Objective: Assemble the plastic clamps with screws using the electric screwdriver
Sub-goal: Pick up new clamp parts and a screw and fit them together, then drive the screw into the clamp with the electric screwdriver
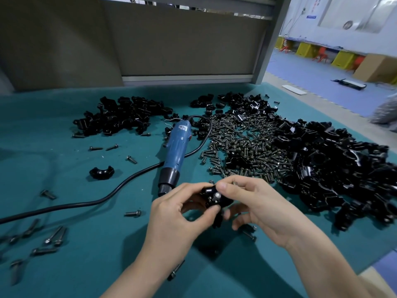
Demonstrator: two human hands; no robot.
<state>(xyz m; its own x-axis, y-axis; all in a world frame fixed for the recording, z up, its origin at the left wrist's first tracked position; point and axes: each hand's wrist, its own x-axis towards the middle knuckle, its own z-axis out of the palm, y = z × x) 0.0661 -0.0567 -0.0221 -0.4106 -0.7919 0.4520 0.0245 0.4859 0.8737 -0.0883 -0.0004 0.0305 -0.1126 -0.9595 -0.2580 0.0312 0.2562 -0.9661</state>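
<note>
The left hand (178, 214) and right hand (255, 203) both pinch a black clamp (209, 201) with a screw (218, 195) in it, just beside the tip of the blue screwdriver (177, 149) on the desk (86, 265). The screwdriver's label (183, 127) is too blurred to read.

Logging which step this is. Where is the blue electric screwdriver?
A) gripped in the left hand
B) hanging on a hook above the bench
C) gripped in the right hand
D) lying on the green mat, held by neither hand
D: the electric screwdriver lies on the green mat beyond the hands; the left hand and right hand both hold a black plastic clamp.
</note>
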